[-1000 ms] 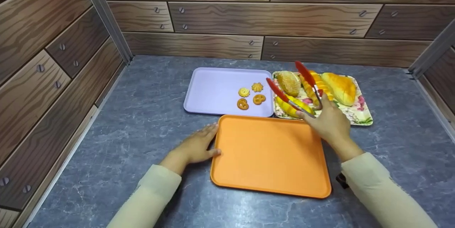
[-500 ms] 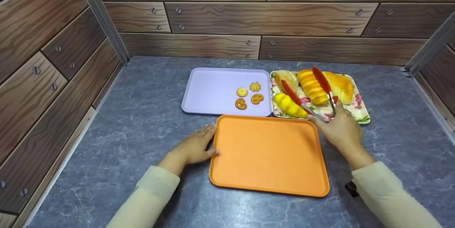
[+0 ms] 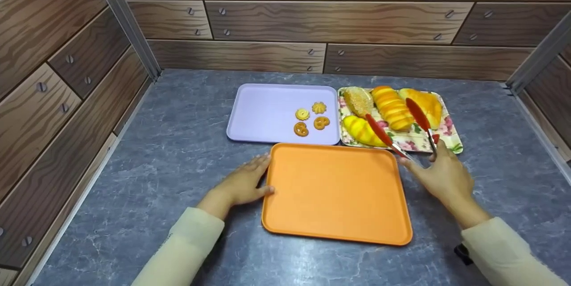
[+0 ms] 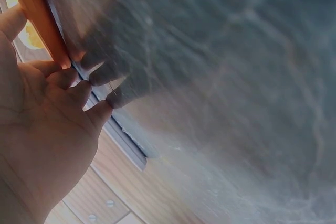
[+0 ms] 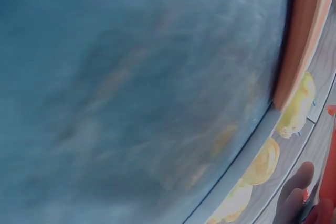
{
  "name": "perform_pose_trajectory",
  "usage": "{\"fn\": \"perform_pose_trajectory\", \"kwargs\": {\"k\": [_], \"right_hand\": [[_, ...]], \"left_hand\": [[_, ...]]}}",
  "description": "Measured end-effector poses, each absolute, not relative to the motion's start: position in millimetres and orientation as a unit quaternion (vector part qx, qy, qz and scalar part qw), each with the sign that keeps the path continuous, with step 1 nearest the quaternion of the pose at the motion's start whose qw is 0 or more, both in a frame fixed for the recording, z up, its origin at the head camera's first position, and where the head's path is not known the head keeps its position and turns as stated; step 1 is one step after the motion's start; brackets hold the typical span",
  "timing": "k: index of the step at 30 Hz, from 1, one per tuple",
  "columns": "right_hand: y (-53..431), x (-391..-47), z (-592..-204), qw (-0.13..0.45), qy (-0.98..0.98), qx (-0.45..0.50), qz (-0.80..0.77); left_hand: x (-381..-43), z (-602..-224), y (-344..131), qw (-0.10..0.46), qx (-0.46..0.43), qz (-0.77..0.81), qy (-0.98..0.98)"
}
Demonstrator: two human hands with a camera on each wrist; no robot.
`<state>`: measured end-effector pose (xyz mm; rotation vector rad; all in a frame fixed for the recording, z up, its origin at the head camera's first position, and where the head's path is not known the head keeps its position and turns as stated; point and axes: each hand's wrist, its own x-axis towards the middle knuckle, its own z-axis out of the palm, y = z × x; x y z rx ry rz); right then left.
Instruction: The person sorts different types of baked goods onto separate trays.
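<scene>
My left hand [image 3: 243, 183] rests against the left edge of the orange tray [image 3: 334, 192], its thumb over the rim. In the left wrist view the fingers [image 4: 79, 94] lie loosely extended beside the tray's edge. My right hand [image 3: 450, 181] holds red-tipped tongs [image 3: 418, 114], whose arms are spread apart with nothing between them. The tongs' tips are over the floral tray [image 3: 410, 144], close to a yellow ridged bread [image 3: 363, 132] and an orange-brown ridged loaf [image 3: 392, 108]. A sesame bun [image 3: 358, 101] and a smooth golden bread [image 3: 432, 106] share that tray.
A lilac tray [image 3: 261, 112] sits left of the floral one, bearing two pretzels [image 3: 301, 129] and two round cookies [image 3: 302, 114]. Wood-patterned walls [image 3: 285, 20] enclose the grey marbled table [image 3: 178, 143] at the back and sides.
My right hand has drawn the spread tongs to the right and toward me, from above the breads to the floral tray's near side. The left hand stays at the orange tray.
</scene>
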<state>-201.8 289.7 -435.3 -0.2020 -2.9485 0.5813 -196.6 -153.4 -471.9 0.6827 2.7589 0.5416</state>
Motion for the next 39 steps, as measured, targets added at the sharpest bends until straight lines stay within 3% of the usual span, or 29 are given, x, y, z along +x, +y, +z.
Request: {"fn": "perform_pose_trajectory", "kwargs": {"k": [39], "right_hand": [[334,-142,-460,0.008,-0.988,-0.072,0.136]], "left_hand": [[-196,-473,-154,0.116,0.238,0.185,0.946]]}}
